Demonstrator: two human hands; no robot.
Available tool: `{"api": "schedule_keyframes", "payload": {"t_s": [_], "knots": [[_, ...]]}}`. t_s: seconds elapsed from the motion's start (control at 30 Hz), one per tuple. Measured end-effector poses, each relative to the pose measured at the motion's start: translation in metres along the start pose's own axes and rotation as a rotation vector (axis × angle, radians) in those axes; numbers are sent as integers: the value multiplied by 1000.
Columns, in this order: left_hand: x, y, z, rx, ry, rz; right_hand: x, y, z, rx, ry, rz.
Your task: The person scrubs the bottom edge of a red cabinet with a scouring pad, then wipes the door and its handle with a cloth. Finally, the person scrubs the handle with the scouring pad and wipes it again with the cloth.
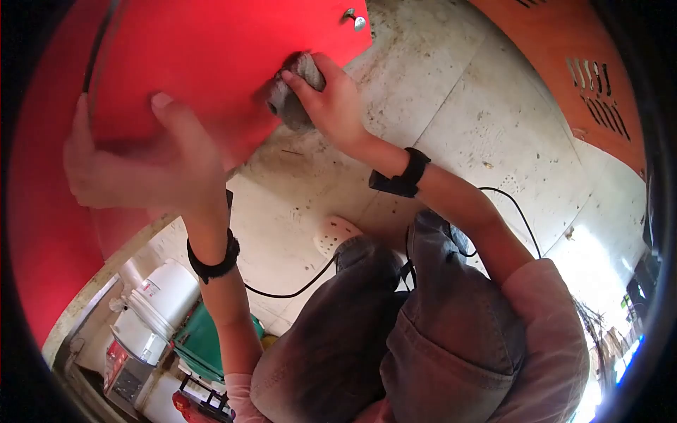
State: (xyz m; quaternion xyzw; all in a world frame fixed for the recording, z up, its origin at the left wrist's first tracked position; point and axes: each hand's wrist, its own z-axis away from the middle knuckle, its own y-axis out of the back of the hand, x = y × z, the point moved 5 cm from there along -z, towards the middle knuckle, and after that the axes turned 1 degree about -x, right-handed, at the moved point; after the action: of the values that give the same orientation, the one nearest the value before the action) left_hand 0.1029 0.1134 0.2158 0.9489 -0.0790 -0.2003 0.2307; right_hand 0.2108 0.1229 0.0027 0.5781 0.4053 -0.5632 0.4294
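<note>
My right hand is closed around a bunched grey rag, which touches the lower edge of a red cabinet door. A small metal knob is fixed near that door's corner. My left hand, slightly blurred, is held over the red surface with thumb and fingers apart and nothing in it. Its raised fingertip is beside the dark gap between the door and another red panel. Each wrist wears a black strap.
Below me is a stained, light tiled floor. At lower left are a white bucket and a green container. An orange panel with slots stands at upper right. A black cable runs past my bent legs.
</note>
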Motion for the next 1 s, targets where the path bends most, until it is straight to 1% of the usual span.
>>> {"api": "schedule_keyframes", "payload": {"t_s": [0.07,0.1,0.17,0.23,0.27,0.37,0.47,0.57,0.67,0.77,0.87,0.9,0.97,1.0], "knots": [[-7,3,0,-53,55,82,4,-5,-6,-12,89,-99],[-12,3,0,-76,84,122,20,-6,-12,-33,-4,-36],[-13,1,1,-45,39,86,54,1,-21,-77,-194,92],[-12,-3,3,-15,0,46,68,8,-23,-69,-211,298],[-11,-6,4,2,-19,27,70,10,-23,-63,-219,399],[-12,-8,5,21,-91,-37,25,9,-8,-3,-166,375],[-11,-7,5,19,-113,-25,-30,18,-6,165,142,79],[-10,-4,5,8,-87,8,-33,15,-7,235,296,177],[-9,-3,4,1,-57,40,-36,-12,16,88,604,454],[-5,-1,3,0,-30,54,-21,-51,42,-259,839,476],[-7,-3,5,11,-48,58,-11,-69,56,-462,973,506],[-9,-3,6,15,-61,59,-6,-67,52,-417,881,449],[-16,-5,5,-69,-42,91,9,-54,41,-334,700,333],[-19,-5,5,-113,-27,102,14,-37,33,-233,602,430]]}}
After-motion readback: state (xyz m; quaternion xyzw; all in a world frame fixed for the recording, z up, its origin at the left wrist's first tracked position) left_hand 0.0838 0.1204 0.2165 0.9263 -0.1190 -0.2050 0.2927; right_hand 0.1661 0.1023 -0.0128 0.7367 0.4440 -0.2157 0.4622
